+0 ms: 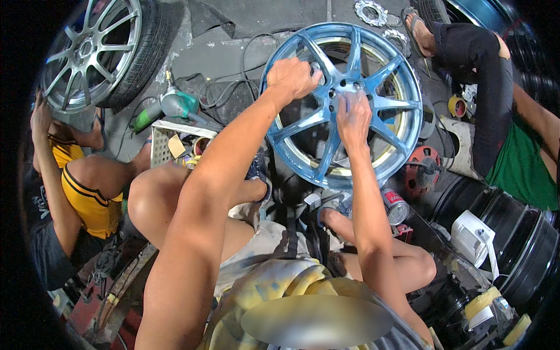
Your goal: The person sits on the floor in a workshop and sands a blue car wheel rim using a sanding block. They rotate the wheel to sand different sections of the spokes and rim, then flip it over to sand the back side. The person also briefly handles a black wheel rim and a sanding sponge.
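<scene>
A blue multi-spoke car wheel rim (326, 159) lies before me, its face towards me. My left hand (291, 78) is curled over its upper-left part, the thumb reaching a spoke; the fingertips are hidden. My right hand (354, 116) rests on the face just below the hub holes, fingers bent and slightly blurred. Whether a thin pad or paper is under those fingers cannot be made out. A pale band shows on the rim's inner barrel behind the spokes.
Left stand a plastic crate (164, 146) with tape rolls, a green power tool (179, 105) and a silver wheel with tyre (151, 57), touched by a seated person. Right are a can (396, 205), a red disc-shaped object (422, 170), black barrels (520, 236) and another person's leg (477, 87). Cables cross the floor.
</scene>
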A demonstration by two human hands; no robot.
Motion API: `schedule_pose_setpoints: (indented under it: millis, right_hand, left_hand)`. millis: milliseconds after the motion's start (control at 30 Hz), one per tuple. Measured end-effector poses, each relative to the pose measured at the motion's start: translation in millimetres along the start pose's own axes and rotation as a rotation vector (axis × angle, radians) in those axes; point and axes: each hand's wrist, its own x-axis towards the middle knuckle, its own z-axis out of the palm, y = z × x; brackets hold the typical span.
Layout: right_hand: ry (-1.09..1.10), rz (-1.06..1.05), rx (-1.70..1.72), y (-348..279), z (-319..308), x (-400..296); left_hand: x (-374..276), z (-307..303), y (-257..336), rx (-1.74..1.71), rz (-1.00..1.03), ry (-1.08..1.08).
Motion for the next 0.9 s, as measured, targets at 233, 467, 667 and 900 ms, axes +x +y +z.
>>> schedule_pose_setpoints:
  millis: [233,467,667,900]
  right_hand:
    - [-0.012,0.033,-0.01,0,0,3]
    - [-0.089,0.136,-0.021,5,-1,8]
    - [0.006,0.258,0.024,17,-14,9]
    - [0.016,0.569,0.29,11,3,2]
  left_hand:
    - [-1,-2,0,0.006,-0.004,-0.002]
    - [0,-5,3,0.054,-0.018,-0.006]
    - [1,-3,1,0.048,0.019,0.027]
    - [0,-2,3,0.024,-0.009,0.038]
